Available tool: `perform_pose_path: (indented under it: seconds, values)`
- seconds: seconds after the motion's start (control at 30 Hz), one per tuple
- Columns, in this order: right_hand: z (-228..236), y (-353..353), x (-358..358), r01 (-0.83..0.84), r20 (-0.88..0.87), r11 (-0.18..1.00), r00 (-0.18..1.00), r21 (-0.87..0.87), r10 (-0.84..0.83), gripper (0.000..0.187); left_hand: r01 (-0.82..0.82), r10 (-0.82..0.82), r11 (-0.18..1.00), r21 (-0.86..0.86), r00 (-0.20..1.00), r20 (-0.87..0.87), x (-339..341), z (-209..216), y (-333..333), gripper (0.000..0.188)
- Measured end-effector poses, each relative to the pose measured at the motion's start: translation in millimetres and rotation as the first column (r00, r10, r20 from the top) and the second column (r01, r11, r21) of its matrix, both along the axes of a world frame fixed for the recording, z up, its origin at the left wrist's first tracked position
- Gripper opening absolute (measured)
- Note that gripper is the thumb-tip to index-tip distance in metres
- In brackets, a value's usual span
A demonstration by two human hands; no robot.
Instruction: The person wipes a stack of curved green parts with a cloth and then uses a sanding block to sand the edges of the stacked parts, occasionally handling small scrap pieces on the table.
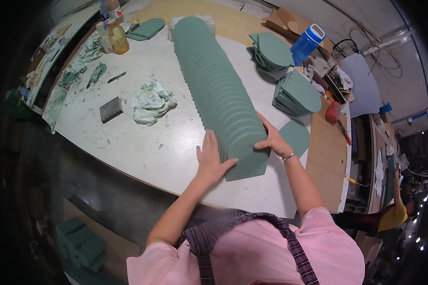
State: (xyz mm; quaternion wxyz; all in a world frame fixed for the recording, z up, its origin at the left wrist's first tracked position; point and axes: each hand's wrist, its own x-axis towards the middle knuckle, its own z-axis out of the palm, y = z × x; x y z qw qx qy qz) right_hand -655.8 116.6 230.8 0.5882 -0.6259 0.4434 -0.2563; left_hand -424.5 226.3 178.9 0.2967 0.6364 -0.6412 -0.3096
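A long overlapping row of green rounded-end panels (214, 76) runs from the far side of the white table toward me. Its far end leans against a whitish block (207, 23). My left hand (211, 160) grips the near end's left side, fingers stretched along the edges and thumb on the front panel (248, 154). On the opposite side, my right hand (273, 140) clasps the same end, its thumb over the front panel's face. One loose green panel (296, 137) lies flat beside my right wrist. What my right fingertips touch behind the edge is partly hidden.
Right of the row stand two green panel stacks (297, 95), a blue bottle (308, 43) and a red-headed tool (333, 112). To the left lie a crumpled cloth (152, 102), a grey block (111, 110), a dark blade (117, 77) and bottles (118, 38). Another person (393, 216) is at far right.
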Motion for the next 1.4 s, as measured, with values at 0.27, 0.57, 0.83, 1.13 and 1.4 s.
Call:
perform_pose_path:
  seconds: [0.27, 0.57, 0.83, 1.13, 1.4]
  values:
    - [-7, 66, 32, 0.352, -0.230, 0.719, 0.784, -0.599, -0.576, 0.081, 0.145, -0.165, 0.976, -0.162, 0.980, -0.114, 41, 2, 11, 0.096]
    - [-60, 74, 83, 0.363, -0.157, 0.344, 0.455, -0.866, -0.876, 0.068, 0.057, 0.099, 0.947, -0.316, 0.884, 0.457, 323, 10, -81, 0.095]
    - [-52, 61, 88, 0.398, -0.167, 0.355, 0.436, -0.846, -0.884, 0.060, 0.128, -0.071, 0.980, -0.155, 0.941, 0.331, 385, 26, -99, 0.073]
    - [-31, 35, 95, 0.330, -0.221, 0.409, 0.482, -0.851, -0.848, 0.052, 0.401, -0.411, 0.777, -0.485, 0.907, 0.091, 116, 30, -108, 0.070]
    - [-35, 40, 74, 0.337, -0.176, 0.355, 0.461, -0.872, -0.870, 0.047, 0.543, -0.500, 0.780, -0.311, 0.840, 0.211, 111, 11, -60, 0.070]
